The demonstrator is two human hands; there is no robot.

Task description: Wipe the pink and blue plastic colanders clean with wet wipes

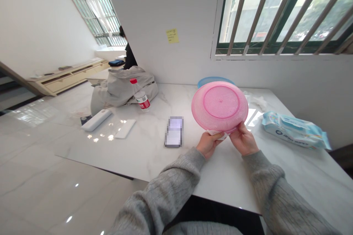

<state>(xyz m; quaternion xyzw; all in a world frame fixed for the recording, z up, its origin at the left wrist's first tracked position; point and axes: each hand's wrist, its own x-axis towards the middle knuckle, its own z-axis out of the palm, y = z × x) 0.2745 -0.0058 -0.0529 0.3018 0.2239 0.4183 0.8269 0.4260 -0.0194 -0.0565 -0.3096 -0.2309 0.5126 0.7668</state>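
A round pink plastic basket (220, 101) with fine holes is held up over the table, its bottom facing me. My right hand (245, 141) grips its near rim on the right, thumb on the edge. At the rim's near left, my left hand (209, 144) pinches a white wipe (219, 134) against the basket; part of the wipe is hidden behind the fingers. A blue basket (215, 79) lies behind the pink one, which covers most of it. To the right of my hands is a light-blue pack of wipes (295, 130).
Left of the basket a phone (174, 131) lies on the white marbled table (154, 161). Farther left are a red-capped bottle (140, 97), a grey bag (118, 88), a white case (97, 120) and a white slab (125, 129). Crumpled tissue (259, 101) lies at the back right.
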